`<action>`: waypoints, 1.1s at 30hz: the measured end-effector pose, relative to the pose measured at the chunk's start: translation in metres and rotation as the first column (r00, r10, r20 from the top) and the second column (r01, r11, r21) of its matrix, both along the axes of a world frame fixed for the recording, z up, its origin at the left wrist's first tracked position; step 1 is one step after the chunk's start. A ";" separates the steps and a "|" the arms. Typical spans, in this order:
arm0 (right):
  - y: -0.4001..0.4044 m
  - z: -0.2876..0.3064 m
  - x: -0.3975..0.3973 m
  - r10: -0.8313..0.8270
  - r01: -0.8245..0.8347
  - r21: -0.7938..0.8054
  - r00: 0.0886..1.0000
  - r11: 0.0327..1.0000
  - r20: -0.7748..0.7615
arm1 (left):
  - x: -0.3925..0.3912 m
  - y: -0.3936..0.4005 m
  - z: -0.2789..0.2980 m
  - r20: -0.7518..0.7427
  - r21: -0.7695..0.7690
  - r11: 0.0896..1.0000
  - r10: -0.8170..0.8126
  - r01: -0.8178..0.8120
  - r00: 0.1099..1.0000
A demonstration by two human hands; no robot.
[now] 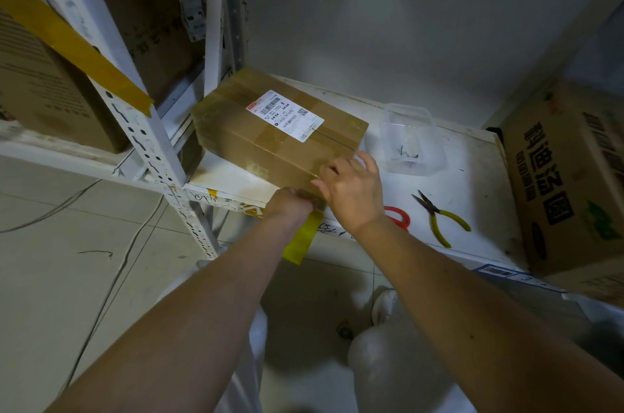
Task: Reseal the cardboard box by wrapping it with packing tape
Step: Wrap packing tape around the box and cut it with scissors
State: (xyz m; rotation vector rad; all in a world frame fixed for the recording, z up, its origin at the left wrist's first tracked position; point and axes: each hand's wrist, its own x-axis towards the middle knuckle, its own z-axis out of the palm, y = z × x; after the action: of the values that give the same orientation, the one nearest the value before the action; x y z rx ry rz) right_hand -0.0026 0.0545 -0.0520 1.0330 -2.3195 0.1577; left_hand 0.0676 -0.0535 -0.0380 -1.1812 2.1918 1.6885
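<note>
Nearest to the camera, two bare forearms are stretched toward the cardboard box [280, 132], which is taken here as the landmark. The left hand [290, 205] is placed at the near corner of the box, with its fingers curled; a strip of yellowish packing tape [302, 238] hangs down from under it, so the grip seems to be pinching the tape, though the fingertips are hidden. The right hand [351, 193] is laid on the same near corner, just right of the left hand, with fingers spread and flat against the cardboard. The box is lying on the white shelf [472, 210], at its left end, and a white shipping label [285, 115] is stuck on its top. Older clear tape is seen along its seams. To the right of the box, red scissors [398, 216] are partly hidden behind the right wrist, and yellow-handled pliers [439, 218] lie further right. Behind these, right of the box, a clear plastic container [413, 139] is standing. At the far right a large printed carton [570, 183] is resting on the shelf
</note>
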 end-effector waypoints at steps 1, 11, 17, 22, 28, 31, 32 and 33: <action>0.002 -0.004 0.001 0.005 -0.005 -0.016 1.000 1.000 -0.027 | 0.000 0.000 0.000 0.001 0.003 1.000 0.000 0.000 1.000; 0.006 -0.005 0.004 -0.118 0.116 0.045 0.992 0.992 0.042 | -0.001 -0.002 -0.003 -0.022 0.020 1.000 -0.012 0.013 1.000; 0.001 -0.004 0.007 -0.141 0.138 0.047 0.988 0.989 0.056 | 0.003 -0.001 0.002 -0.043 0.079 0.996 -0.025 0.028 0.999; 0.007 -0.007 0.007 -0.095 0.091 0.054 0.992 0.994 0.083 | 0.003 -0.003 -0.001 -0.037 0.160 0.987 0.001 0.005 0.999; 0.037 0.010 0.004 -0.164 0.251 -0.175 0.902 0.952 0.400 | -0.002 -0.002 -0.006 -0.027 0.152 0.988 0.044 -0.040 0.999; 0.075 -0.006 0.001 -0.430 0.466 0.057 0.753 0.883 0.498 | -0.002 -0.003 -0.007 -0.017 0.146 0.989 0.038 -0.036 0.999; 0.085 -0.014 0.002 -0.477 0.427 0.221 0.720 0.877 0.504 | -0.002 -0.003 -0.006 -0.016 0.141 0.990 0.026 -0.023 1.000; 0.091 -0.021 0.004 -0.492 0.360 0.340 0.713 0.869 0.501 | -0.002 -0.004 -0.007 -0.017 0.134 0.991 0.012 -0.009 1.000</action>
State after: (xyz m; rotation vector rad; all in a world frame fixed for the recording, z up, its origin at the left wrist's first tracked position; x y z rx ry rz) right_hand 0.0016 0.1460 -0.0730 0.5382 -3.1351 0.0230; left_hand 0.0653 -0.0575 -0.0445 -1.1501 2.0489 1.8246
